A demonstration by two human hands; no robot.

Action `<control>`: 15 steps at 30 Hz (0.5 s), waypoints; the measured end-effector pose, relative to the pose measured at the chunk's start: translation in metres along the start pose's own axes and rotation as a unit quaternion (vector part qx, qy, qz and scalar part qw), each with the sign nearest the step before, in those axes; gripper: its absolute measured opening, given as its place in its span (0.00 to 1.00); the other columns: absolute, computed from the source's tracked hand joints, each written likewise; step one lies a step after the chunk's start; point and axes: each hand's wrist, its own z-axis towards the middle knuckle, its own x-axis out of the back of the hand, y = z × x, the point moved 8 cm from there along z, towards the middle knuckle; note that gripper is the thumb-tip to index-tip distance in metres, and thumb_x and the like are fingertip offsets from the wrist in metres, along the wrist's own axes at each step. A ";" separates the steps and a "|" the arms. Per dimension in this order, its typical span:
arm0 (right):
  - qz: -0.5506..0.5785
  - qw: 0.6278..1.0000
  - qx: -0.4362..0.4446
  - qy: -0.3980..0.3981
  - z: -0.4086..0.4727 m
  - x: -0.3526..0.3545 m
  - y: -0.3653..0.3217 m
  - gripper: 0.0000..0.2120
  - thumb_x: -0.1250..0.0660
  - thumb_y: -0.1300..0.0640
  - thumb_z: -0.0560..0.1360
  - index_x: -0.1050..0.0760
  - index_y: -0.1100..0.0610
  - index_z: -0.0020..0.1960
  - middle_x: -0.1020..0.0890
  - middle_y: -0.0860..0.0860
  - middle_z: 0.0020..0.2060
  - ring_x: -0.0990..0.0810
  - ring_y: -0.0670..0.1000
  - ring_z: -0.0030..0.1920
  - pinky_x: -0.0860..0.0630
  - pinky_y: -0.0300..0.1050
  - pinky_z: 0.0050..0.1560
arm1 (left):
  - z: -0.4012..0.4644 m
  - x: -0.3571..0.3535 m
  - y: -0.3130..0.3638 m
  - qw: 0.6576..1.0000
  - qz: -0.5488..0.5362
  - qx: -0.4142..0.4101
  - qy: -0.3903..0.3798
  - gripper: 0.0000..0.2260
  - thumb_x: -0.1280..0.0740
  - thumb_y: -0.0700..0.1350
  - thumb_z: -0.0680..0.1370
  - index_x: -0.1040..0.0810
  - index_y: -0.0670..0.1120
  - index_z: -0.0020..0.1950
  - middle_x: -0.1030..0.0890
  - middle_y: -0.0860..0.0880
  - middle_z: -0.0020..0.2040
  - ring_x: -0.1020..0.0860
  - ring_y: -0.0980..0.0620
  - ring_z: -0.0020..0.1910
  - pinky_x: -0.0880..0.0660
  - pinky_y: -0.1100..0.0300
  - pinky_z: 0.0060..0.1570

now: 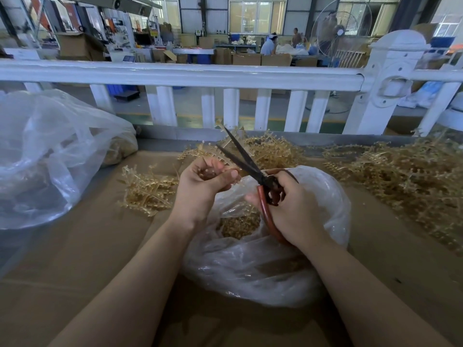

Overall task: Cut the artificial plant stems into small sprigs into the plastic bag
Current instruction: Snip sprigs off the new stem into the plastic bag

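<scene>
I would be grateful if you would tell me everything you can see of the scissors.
The scissors are large, with two long, dark, dull metal blades and red-brown loop handles. The blades stand open in a narrow V, tips pointing up and away toward the white fence. The right hand grips the handles, fingers through the loops, above the open plastic bag. The left hand holds a tan plant stem close to the blades near the pivot; whether the blades touch it cannot be told.
</scene>
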 end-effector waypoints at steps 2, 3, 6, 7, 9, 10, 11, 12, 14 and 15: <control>-0.050 0.999 0.005 0.002 0.000 0.000 0.001 0.25 0.33 0.28 0.67 0.25 0.49 0.47 0.20 0.41 0.40 0.21 0.42 0.41 0.25 0.35 0.39 | 0.000 0.001 0.002 1.000 0.005 -0.019 0.003 0.08 0.27 0.35 0.70 0.25 0.41 0.43 0.19 0.45 0.38 0.20 0.50 0.39 0.23 0.58 0.43; -0.075 0.997 0.007 0.006 0.000 0.000 0.001 0.26 0.34 0.27 0.67 0.25 0.50 0.48 0.21 0.41 0.41 0.22 0.42 0.42 0.25 0.35 0.39 | 0.000 0.003 0.003 1.000 0.007 -0.025 0.008 0.08 0.27 0.34 0.71 0.24 0.40 0.44 0.20 0.44 0.39 0.22 0.49 0.40 0.23 0.57 0.44; -0.118 0.993 0.009 0.030 0.000 0.003 0.002 0.25 0.33 0.29 0.69 0.26 0.50 0.47 0.21 0.42 0.42 0.23 0.43 0.43 0.26 0.36 0.39 | 0.001 0.003 0.004 0.999 -0.001 -0.035 0.008 0.08 0.27 0.35 0.71 0.24 0.38 0.46 0.19 0.46 0.39 0.21 0.50 0.40 0.22 0.59 0.43; -0.125 0.992 0.006 0.033 0.000 0.004 0.003 0.24 0.33 0.29 0.69 0.26 0.50 0.46 0.21 0.42 0.42 0.23 0.44 0.43 0.24 0.39 0.40 | 0.001 0.003 0.005 0.999 -0.006 -0.036 0.004 0.10 0.26 0.37 0.70 0.25 0.38 0.47 0.18 0.47 0.39 0.20 0.52 0.40 0.22 0.60 0.43; -0.136 0.990 0.005 0.031 0.000 0.004 0.004 0.25 0.34 0.28 0.69 0.27 0.50 0.47 0.21 0.43 0.42 0.22 0.44 0.43 0.22 0.41 0.40 | 0.001 0.002 0.005 0.999 -0.013 -0.038 -0.005 0.12 0.26 0.38 0.69 0.25 0.38 0.48 0.18 0.48 0.39 0.19 0.53 0.40 0.22 0.61 0.43; -0.138 0.990 0.008 0.028 0.000 0.003 0.003 0.26 0.35 0.27 0.68 0.26 0.50 0.47 0.21 0.43 0.43 0.22 0.44 0.43 0.22 0.42 0.41 | 0.001 0.001 0.005 0.999 -0.012 -0.038 -0.007 0.12 0.26 0.37 0.69 0.25 0.38 0.48 0.17 0.49 0.39 0.19 0.53 0.40 0.22 0.61 0.44; -0.139 0.990 0.012 0.025 0.000 0.002 0.002 0.27 0.36 0.26 0.68 0.26 0.50 0.48 0.20 0.43 0.43 0.22 0.44 0.43 0.22 0.42 0.42 | 0.000 0.002 0.005 0.999 -0.009 -0.038 -0.007 0.10 0.27 0.36 0.70 0.25 0.38 0.48 0.17 0.48 0.39 0.19 0.52 0.41 0.22 0.61 0.44; -0.142 0.990 0.016 0.021 0.000 0.001 0.000 0.28 0.37 0.26 0.67 0.26 0.50 0.48 0.20 0.43 0.43 0.22 0.44 0.43 0.22 0.41 0.41 | 0.001 0.002 0.004 0.999 -0.005 -0.038 -0.006 0.08 0.28 0.33 0.72 0.25 0.38 0.48 0.18 0.47 0.40 0.19 0.51 0.42 0.21 0.59 0.46; -0.149 0.988 0.022 0.015 0.000 0.000 -0.002 0.30 0.39 0.24 0.66 0.25 0.49 0.48 0.20 0.42 0.42 0.23 0.44 0.43 0.24 0.39 0.41 | 0.001 0.004 0.003 0.999 0.008 -0.039 -0.001 0.08 0.31 0.29 0.74 0.24 0.40 0.47 0.19 0.44 0.42 0.21 0.46 0.45 0.21 0.54 0.49; -0.150 0.988 0.020 0.012 0.000 0.000 -0.002 0.30 0.39 0.24 0.66 0.25 0.49 0.48 0.20 0.42 0.42 0.23 0.43 0.43 0.24 0.38 0.40 | 0.002 0.004 0.003 0.999 0.012 -0.039 -0.002 0.08 0.32 0.28 0.74 0.24 0.39 0.47 0.19 0.43 0.43 0.21 0.45 0.45 0.21 0.53 0.50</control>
